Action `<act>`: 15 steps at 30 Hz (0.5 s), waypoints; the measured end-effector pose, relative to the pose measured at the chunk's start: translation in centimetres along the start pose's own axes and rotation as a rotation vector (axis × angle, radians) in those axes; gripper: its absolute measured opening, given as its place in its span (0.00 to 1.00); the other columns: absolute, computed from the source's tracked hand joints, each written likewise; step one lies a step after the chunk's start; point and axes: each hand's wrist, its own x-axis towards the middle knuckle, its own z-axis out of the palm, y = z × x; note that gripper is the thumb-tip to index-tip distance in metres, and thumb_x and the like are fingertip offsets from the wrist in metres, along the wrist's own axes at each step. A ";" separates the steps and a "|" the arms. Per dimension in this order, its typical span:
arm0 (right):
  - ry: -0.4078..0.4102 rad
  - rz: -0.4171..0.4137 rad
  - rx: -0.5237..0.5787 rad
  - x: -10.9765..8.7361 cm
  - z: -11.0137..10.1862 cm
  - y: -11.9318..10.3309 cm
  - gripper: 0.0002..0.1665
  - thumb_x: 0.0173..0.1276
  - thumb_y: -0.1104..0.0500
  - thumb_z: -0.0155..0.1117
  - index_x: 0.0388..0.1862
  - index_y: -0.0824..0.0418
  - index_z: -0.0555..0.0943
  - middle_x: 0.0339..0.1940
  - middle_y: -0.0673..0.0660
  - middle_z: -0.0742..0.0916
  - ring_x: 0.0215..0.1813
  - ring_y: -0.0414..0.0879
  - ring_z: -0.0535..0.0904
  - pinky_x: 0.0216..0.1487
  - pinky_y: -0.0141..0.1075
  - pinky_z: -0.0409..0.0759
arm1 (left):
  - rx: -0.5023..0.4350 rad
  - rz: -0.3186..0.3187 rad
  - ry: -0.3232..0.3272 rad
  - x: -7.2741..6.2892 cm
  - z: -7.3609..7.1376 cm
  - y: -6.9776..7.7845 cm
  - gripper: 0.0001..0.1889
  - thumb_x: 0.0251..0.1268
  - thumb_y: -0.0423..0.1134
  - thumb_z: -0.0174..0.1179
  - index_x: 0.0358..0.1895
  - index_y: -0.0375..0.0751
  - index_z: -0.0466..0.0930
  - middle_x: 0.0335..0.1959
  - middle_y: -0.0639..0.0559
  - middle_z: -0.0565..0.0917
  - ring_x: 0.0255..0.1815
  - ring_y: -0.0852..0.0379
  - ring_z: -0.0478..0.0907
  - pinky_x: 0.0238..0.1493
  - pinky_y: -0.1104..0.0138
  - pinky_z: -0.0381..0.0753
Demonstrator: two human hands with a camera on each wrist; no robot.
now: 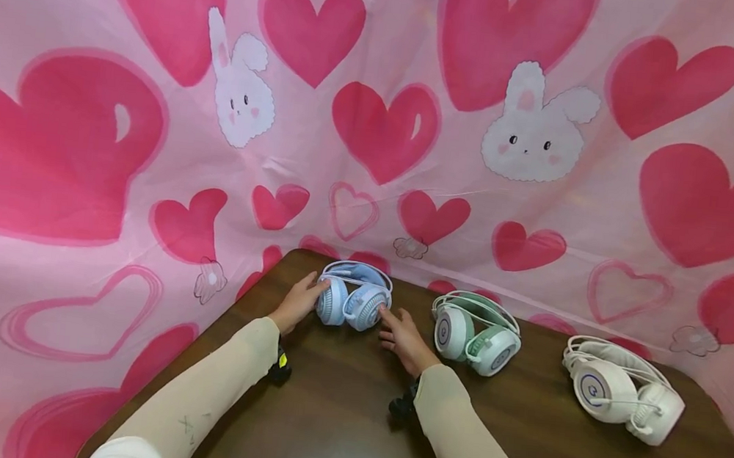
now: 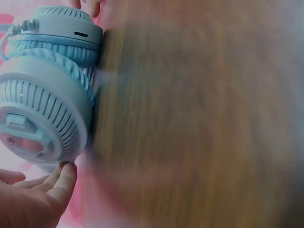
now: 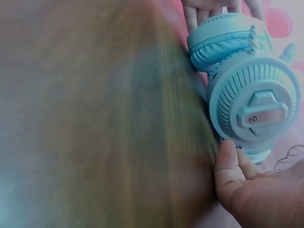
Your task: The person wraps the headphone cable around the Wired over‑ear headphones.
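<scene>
A pale blue pair of headphones stands on the brown table, its headband towards the pink backdrop. My left hand is at its left ear cup, fingers stretched along the outer side. In the left wrist view the fingertips of that hand meet the rim of the ridged ear cup. My right hand reaches the right ear cup from the other side, fingertips against its edge. The right wrist view shows the thumb and a finger of this hand right at the rim of the cup.
Green-and-white headphones stand just right of my right hand. Farther right are white headphones. The wooden table ends close behind the headphones, where a pink heart-patterned cloth hangs.
</scene>
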 end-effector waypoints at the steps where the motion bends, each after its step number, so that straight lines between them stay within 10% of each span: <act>1: -0.001 -0.002 0.002 -0.2 -0.1 -0.1 0.55 0.73 0.43 0.56 0.76 0.69 0.34 0.69 0.78 0.64 0.64 0.69 0.68 0.62 0.55 0.69 | 0.034 0.018 0.013 0.0 -0.3 0.2 0.40 0.71 0.53 0.54 0.77 0.36 0.49 0.73 0.36 0.59 0.72 0.42 0.58 0.66 0.49 0.62; 15: -0.018 -0.064 -0.132 -4.3 -1.4 -0.8 0.43 0.73 0.47 0.58 0.74 0.70 0.55 0.66 0.70 0.72 0.61 0.66 0.73 0.57 0.53 0.74 | 0.241 0.261 0.143 -2.9 -0.9 2.6 0.29 0.67 0.44 0.61 0.69 0.38 0.67 0.63 0.37 0.73 0.59 0.42 0.74 0.59 0.51 0.73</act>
